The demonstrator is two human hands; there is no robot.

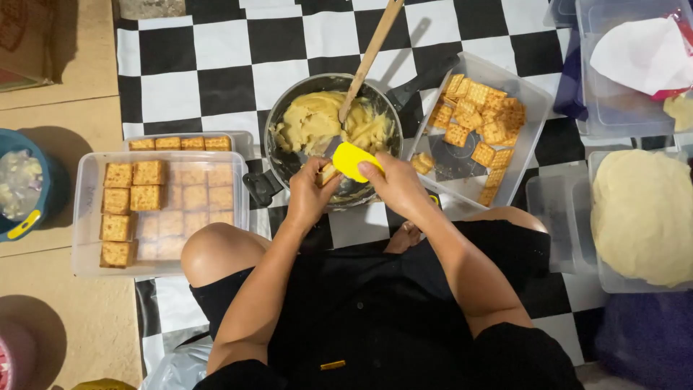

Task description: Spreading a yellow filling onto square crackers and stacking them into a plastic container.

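My left hand (309, 193) grips a square cracker (327, 173) over the near rim of a dark frying pan (285, 162). My right hand (393, 184) holds a yellow scraper (352, 159), pressed against that cracker. Pale yellow paste (317, 121) fills the far half of the pan, and a wooden spoon (369, 58) stands in it, its handle leaning away to the upper right. I sit cross-legged on the floor with the pan just beyond my knees.
A clear tub (86, 209) of filled crackers in rows lies at my left, another tub (242, 141) behind it. A clear tray (530, 108) of loose crackers (480, 115) sits right of the pan. Right: tubs with flat dough (639, 213). A blue bowl (47, 191) stands far left.
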